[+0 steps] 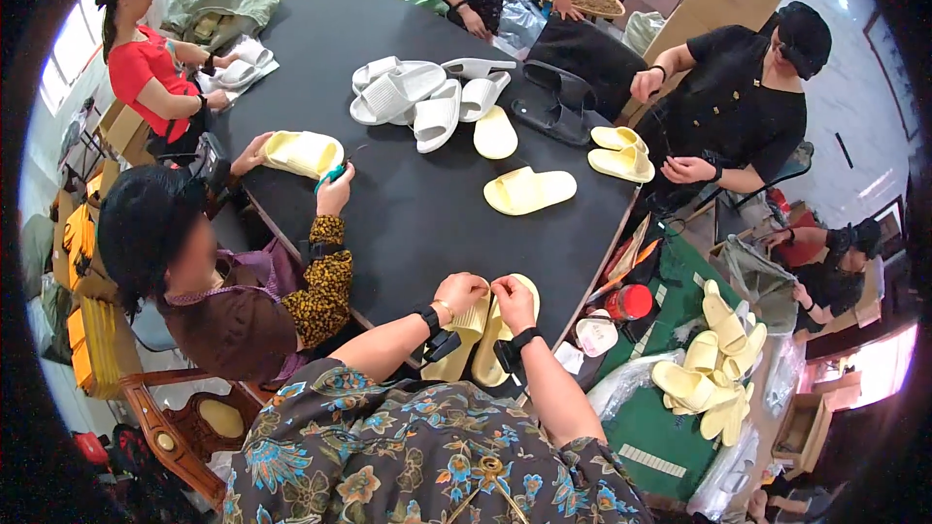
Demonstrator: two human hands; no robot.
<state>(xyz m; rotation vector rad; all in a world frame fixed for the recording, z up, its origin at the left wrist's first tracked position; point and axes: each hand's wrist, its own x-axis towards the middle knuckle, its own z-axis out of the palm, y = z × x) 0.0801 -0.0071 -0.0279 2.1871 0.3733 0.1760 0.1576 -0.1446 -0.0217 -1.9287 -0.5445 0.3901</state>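
Two pale yellow slide slippers lie side by side at the table's near edge, the left slipper and the right slipper. Over the upper part of the left one is my left hand, its fingers closed in a pinch. My right hand is over the right one, also pinched. The fingertips of both hands nearly meet between the slippers. What they pinch, if anything, is too small to make out. Further up the table, a single yellow slipper lies apart from my hands.
Grey slippers and black slippers lie on the dark table. To the left, a co-worker holds a yellow slipper and a green-handled tool. On the right, a red-lidded jar stands near piled yellow slippers. Other people surround the table.
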